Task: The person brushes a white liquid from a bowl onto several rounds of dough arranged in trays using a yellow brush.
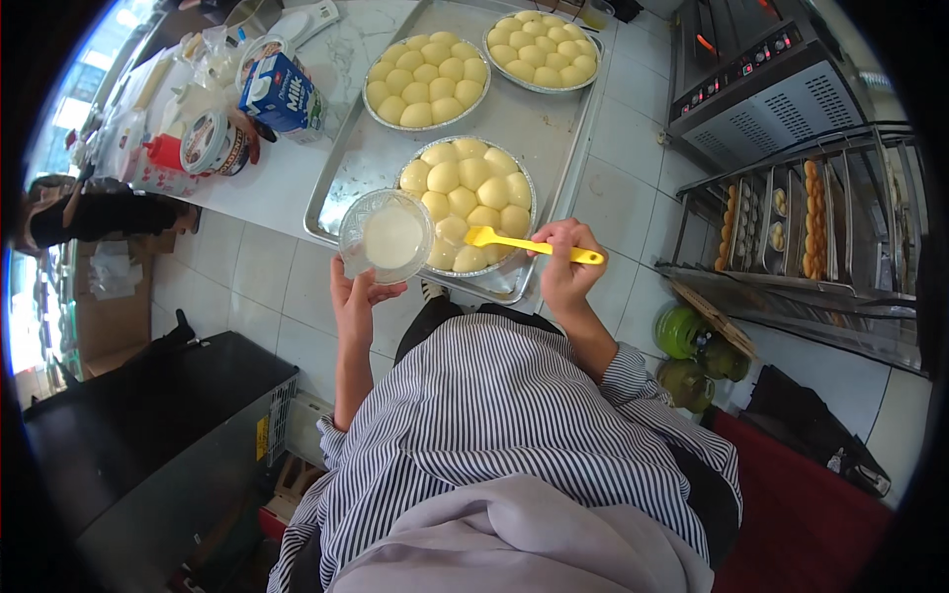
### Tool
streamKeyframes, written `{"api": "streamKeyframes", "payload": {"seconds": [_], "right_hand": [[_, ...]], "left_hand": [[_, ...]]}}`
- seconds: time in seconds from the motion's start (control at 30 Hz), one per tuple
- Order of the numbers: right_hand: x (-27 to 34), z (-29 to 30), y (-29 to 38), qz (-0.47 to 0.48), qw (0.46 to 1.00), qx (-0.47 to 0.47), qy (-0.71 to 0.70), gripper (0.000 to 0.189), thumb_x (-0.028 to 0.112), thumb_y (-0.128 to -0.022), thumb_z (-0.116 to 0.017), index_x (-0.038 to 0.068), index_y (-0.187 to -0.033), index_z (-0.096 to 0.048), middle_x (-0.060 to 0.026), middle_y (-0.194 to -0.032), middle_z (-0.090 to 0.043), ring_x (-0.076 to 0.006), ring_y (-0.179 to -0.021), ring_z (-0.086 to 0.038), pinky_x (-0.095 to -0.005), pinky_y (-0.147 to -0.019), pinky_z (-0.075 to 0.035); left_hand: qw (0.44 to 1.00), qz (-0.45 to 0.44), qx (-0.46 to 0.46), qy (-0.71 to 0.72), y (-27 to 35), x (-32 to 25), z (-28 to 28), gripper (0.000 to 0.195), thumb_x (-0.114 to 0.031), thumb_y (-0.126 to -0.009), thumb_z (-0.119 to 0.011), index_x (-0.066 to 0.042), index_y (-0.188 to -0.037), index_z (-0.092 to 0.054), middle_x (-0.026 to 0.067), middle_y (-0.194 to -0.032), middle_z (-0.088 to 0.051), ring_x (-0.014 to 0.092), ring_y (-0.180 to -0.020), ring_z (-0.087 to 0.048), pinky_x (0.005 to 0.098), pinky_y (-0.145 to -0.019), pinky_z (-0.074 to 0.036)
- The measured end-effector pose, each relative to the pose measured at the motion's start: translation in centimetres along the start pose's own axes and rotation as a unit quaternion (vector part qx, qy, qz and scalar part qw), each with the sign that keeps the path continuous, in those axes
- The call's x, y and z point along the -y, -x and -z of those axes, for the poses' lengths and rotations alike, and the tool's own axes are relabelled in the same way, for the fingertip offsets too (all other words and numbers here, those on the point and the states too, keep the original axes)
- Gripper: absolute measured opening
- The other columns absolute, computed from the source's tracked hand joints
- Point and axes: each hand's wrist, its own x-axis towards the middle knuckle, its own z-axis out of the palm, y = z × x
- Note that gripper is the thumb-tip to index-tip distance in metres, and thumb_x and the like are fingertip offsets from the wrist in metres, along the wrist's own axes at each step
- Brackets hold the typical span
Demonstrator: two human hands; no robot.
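Note:
My left hand (359, 290) grips a clear patterned bowl (354, 222) by its near side; a milky white liquid (393, 236) lies inside it. In my right hand (568, 261) is a yellow pastry brush (511, 241), its bristle end touching the pale dough balls near the front of a round foil pan (528, 181). Several of these balls shine with a wet coat. That pan sits at the near end of a large metal baking tray (552, 148). Two more foil pans of dough balls, one at the left (426, 80) and one at the right (543, 50), stand farther back.
Left of the tray are a blue milk carton (278, 93), a lidded tub (215, 144), a red-capped bottle (164, 152) and a white scale (300, 26). An oven (764, 81) and a rack (786, 222) of baked goods stand right. Green gas cylinders (680, 333) sit on the floor.

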Motion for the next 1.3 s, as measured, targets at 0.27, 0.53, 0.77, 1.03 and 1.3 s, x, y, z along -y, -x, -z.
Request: {"api": "streamKeyframes", "payload": {"seconds": [0.27,0.53,0.77,1.03,1.3], "right_hand": [[-0.1,-0.7,-0.9,0.042,0.990,0.134,-0.028,0.028,0.013,-0.091,-0.040,-0.001,-0.068,-0.044,-0.0151,-0.068,-0.057,-0.0151,-0.051,-0.055,-0.0252,-0.048,-0.047],[-1.7,1.0,-1.8,-0.046,0.989,0.106,-0.091,0.025,0.012,-0.091,-0.041,0.000,-0.069,-0.044,-0.0126,-0.064,-0.056,-0.0142,-0.052,-0.055,-0.0248,-0.049,-0.045],[-3.9,2.3,-7.1,-0.118,0.979,0.022,-0.162,0.035,0.023,-0.094,-0.036,0.002,-0.067,-0.042,-0.0128,-0.057,-0.053,-0.0157,-0.043,-0.050,-0.0253,-0.042,-0.044],[-6.9,2.7,-8.4,-0.117,0.982,0.141,-0.053,0.035,0.024,-0.094,-0.037,0.003,-0.066,-0.042,-0.0119,-0.058,-0.053,-0.0137,-0.045,-0.050,-0.0248,-0.040,-0.042],[-6.3,0.4,-8.9,-0.094,0.977,0.139,-0.128,0.034,0.024,-0.092,-0.042,0.003,-0.065,-0.043,-0.0096,-0.057,-0.053,-0.0115,-0.042,-0.050,-0.0213,-0.039,-0.042]], "left_hand": [[1.000,0.009,0.023,-0.017,1.7,0.5,-3.7,0.036,-0.007,-0.083,-0.040,0.001,-0.115,-0.027,0.0205,-0.090,-0.059,0.026,-0.064,-0.065,0.0295,-0.057,-0.055],[1.000,-0.002,0.009,0.015,3.0,1.5,-6.7,0.034,-0.007,-0.083,-0.040,0.001,-0.113,-0.027,0.0206,-0.085,-0.060,0.025,-0.063,-0.065,0.0282,-0.056,-0.055],[0.999,-0.003,-0.050,0.003,3.8,2.5,-5.6,0.037,-0.008,-0.083,-0.040,0.003,-0.115,-0.025,0.0206,-0.084,-0.060,0.024,-0.063,-0.065,0.0280,-0.057,-0.054],[0.991,-0.003,-0.134,0.006,4.7,3.2,-4.5,0.042,-0.008,-0.081,-0.039,0.005,-0.118,-0.023,0.0206,-0.086,-0.059,0.025,-0.062,-0.064,0.0302,-0.058,-0.054],[0.989,-0.019,-0.148,0.017,4.7,3.3,-4.5,0.043,-0.008,-0.081,-0.039,0.004,-0.119,-0.023,0.0220,-0.091,-0.057,0.027,-0.062,-0.064,0.0323,-0.060,-0.054]]}}
